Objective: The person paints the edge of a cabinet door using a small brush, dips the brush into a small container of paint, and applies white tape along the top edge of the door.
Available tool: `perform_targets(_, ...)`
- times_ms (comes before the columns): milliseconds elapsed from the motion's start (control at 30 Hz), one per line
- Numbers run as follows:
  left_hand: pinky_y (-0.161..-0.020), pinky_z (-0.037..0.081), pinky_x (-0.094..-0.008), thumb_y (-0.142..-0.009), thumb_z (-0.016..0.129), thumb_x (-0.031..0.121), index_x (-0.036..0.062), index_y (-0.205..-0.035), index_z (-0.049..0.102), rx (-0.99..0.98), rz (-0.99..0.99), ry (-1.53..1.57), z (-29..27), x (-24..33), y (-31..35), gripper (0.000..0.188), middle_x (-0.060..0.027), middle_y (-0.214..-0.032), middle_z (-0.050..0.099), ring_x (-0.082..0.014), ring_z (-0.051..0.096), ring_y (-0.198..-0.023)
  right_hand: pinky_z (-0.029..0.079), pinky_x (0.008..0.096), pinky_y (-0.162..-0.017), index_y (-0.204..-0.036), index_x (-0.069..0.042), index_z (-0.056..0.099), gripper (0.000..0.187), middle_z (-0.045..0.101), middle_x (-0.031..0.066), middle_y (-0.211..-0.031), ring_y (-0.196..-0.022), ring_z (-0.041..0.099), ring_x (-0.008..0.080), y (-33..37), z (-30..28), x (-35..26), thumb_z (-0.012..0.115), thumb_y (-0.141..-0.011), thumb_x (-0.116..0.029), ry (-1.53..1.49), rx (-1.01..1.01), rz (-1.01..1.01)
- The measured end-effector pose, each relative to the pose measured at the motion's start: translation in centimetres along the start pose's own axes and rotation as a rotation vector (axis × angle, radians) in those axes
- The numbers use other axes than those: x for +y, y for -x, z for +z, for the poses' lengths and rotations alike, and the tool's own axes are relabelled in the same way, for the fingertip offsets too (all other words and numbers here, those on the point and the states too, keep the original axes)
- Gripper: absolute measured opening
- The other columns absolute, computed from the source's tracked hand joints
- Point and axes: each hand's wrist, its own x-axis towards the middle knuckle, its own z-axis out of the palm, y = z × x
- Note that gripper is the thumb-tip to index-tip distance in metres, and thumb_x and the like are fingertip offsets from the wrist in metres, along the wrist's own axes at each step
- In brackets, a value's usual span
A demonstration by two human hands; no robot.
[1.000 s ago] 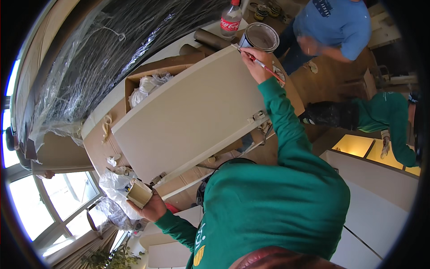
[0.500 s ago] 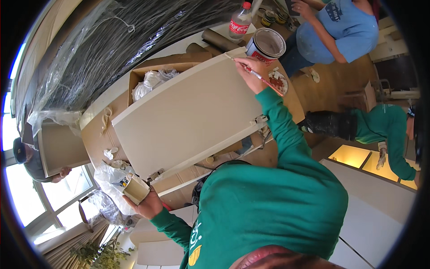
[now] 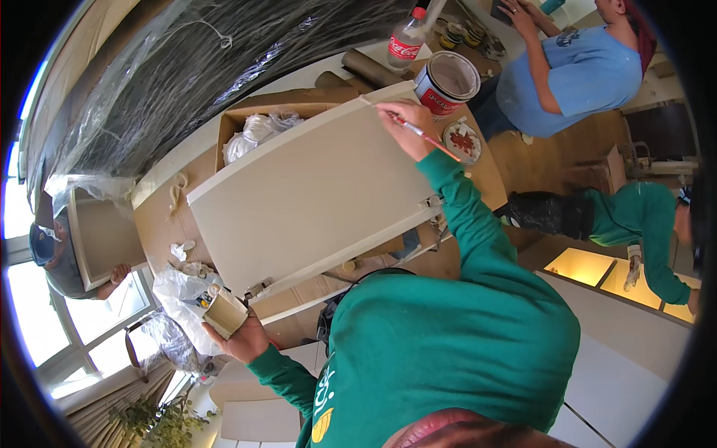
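At far left I see a person (image 3: 56,257) carrying a pale panel (image 3: 101,235). My left hand (image 3: 237,337) is closed around a small beige cup (image 3: 224,313), held just off the near corner of the cream cabinet door (image 3: 314,198), which lies flat across a cardboard box (image 3: 246,119). My right hand (image 3: 407,127) pinches a thin brush (image 3: 418,131), tip touching the door's far edge. Beyond stand an open paint can (image 3: 446,81), its lid (image 3: 461,142) and a bottle (image 3: 405,41); right, a person in blue (image 3: 575,71).
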Motion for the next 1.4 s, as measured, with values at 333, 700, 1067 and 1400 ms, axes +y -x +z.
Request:
perform_targets(333,-0.1,0.05,-0.0444,-0.105,0.045,0.044,0.0099,-0.137,0.056,0.021,0.019,-0.011,-0.5,-0.2,-0.3,0.048,-0.0118,-0.137,0.06,-0.0285,0.061,-0.119,0.055,0.0375,-0.067,-0.097,-0.003,0.074,0.016,0.071,0.0158,-0.086,-0.074,0.069,0.0297,-0.2,-0.3,1.0,0.069,-0.084,-0.011,0.033,-0.006,-0.059)
perform_targets(700,-0.104,0.046,-0.0441,-0.105,0.046,0.042,0.01,-0.138,0.055,-0.031,0.0,-0.004,-0.8,-0.1,-0.1,0.047,-0.0113,-0.138,0.06,-0.028,0.059,-0.121,0.053,0.0293,-0.067,-0.1,0.0,0.073,0.016,0.071,0.0146,-0.084,-0.072,0.069,0.0194,-0.5,-4.2,5.6,0.068,-0.088,-0.009,0.115,0.153,0.046)
perform_targets(1067,-0.103,0.047,-0.0453,-0.104,0.047,0.044,0.0095,-0.136,0.056,-0.006,0.002,0.007,-0.7,-0.2,0.2,0.048,-0.0114,-0.138,0.06,-0.0286,0.059,-0.122,0.054,0.0335,-0.07,-0.101,-0.002,0.074,0.019,0.072,0.0164,-0.09,-0.078,0.071,0.0266,0.7,-2.0,4.3,0.069,-0.086,-0.012,-0.086,0.096,0.098)
perform_targets(1400,-0.104,0.047,-0.0467,-0.104,0.048,0.042,0.0096,-0.135,0.057,-0.077,0.007,0.045,-1.1,-0.1,0.7,0.045,-0.0112,-0.137,0.06,-0.0288,0.058,-0.124,0.056,0.0338,-0.071,-0.099,-0.002,0.074,0.017,0.072,0.0167,-0.092,-0.08,0.072,0.0274,0.4,0.1,-0.3,0.069,-0.086,-0.011,-0.122,-0.059,0.036)
